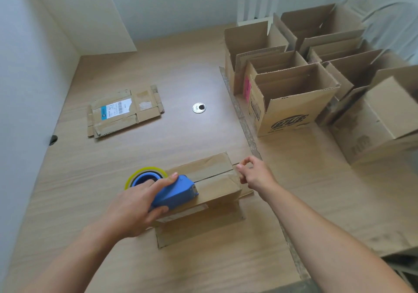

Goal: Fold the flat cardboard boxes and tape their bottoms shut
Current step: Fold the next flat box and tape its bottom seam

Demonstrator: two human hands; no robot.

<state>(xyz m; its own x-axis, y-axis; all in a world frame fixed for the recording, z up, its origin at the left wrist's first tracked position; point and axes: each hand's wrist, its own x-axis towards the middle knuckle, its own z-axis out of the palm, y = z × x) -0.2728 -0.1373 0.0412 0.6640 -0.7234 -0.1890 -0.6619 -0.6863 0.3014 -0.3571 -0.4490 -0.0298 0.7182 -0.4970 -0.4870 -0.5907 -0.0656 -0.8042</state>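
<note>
A small cardboard box [210, 179] stands upside down near the front of the wooden table [181, 78], its bottom flaps closed with a seam along the middle. My left hand [133, 209] grips a blue tape dispenser [175, 194] with a yellowish tape roll [144, 173], its front end resting on the box's left part. My right hand [254, 175] is at the box's right end, thumb and forefinger pinched together at the flap edge; whether they hold tape I cannot tell. A flattened box [123, 112] with a blue-and-white label lies at the back left.
Several folded open boxes [294, 93] stand packed together on the right side of the table. A round metal cable grommet [199, 107] sits mid-table. White walls close off the left and back.
</note>
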